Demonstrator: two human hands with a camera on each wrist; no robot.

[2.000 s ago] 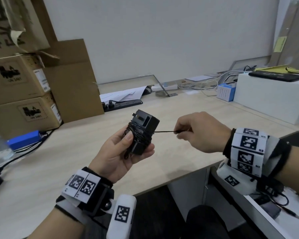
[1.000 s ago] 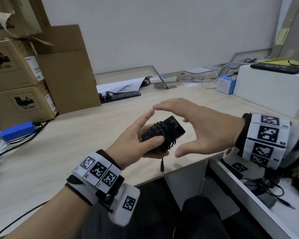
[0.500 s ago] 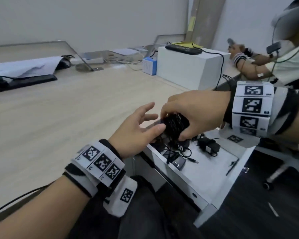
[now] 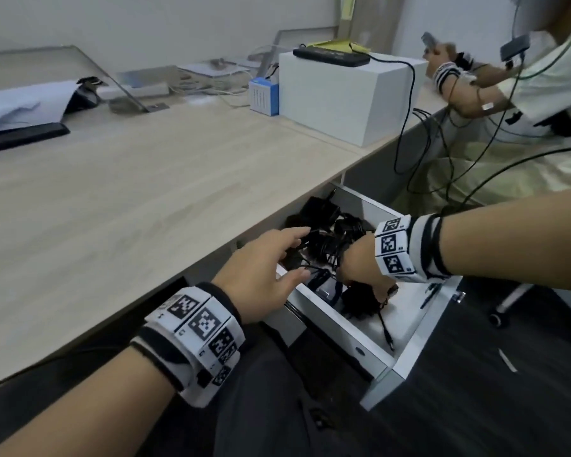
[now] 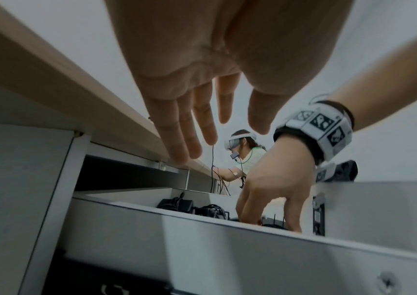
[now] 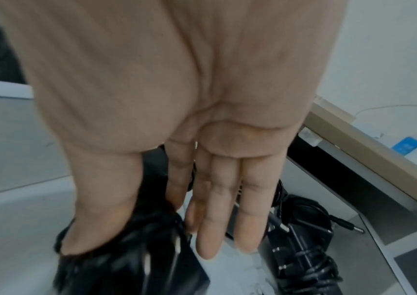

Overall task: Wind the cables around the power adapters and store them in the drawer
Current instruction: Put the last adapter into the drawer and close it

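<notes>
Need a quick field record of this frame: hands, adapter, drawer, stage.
left hand: fingers straight, holds nothing, hovers over the drawer's near edge
right hand: reaches down into the drawer, thumb and forefinger pinch the wound adapter
adapter: black, cable wrapped round it, low in the drawer
drawer: white, pulled open under the desk
other adapters: black, piled at the drawer's back
stage: placing; adapter not yet released

Office; long wooden desk (image 4: 119, 199), white drawer unit (image 4: 406, 351), cables
</notes>
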